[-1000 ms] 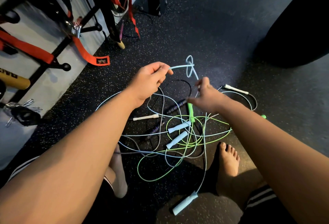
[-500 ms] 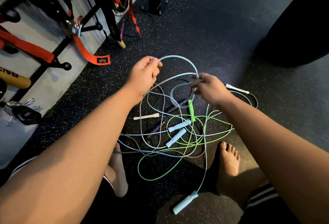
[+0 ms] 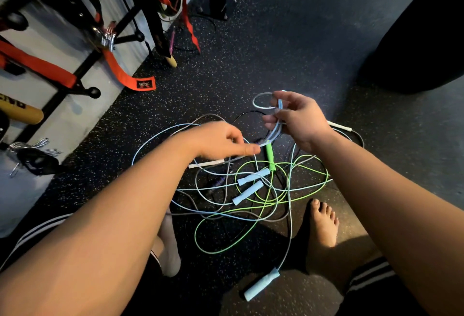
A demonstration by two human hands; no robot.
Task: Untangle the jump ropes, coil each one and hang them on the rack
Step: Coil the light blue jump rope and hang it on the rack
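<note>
A tangle of jump ropes lies on the dark floor between my feet: a light blue rope (image 3: 160,135), a green rope (image 3: 305,190) with a green handle (image 3: 270,155), a black rope and a grey one. My right hand (image 3: 300,120) holds a small coil of light blue rope (image 3: 261,101) raised above the pile, fingers curled round its strands. My left hand (image 3: 221,142) reaches in from the left and pinches the light blue rope just below that coil. Two light blue handles (image 3: 248,185) lie in the middle, a third (image 3: 261,284) lies near the front.
A black wall rack (image 3: 82,69) with pegs stands at the left, hung with orange straps (image 3: 125,72) and carabiners (image 3: 32,147). A dark punching bag (image 3: 421,39) fills the right. White handles (image 3: 207,163) lie in the pile. My bare right foot (image 3: 322,222) rests beside the ropes.
My left hand has dropped from the top of the raised loop down to the rope near the green handle. My right hand has lifted and gathered the light blue loop into a smaller coil.
</note>
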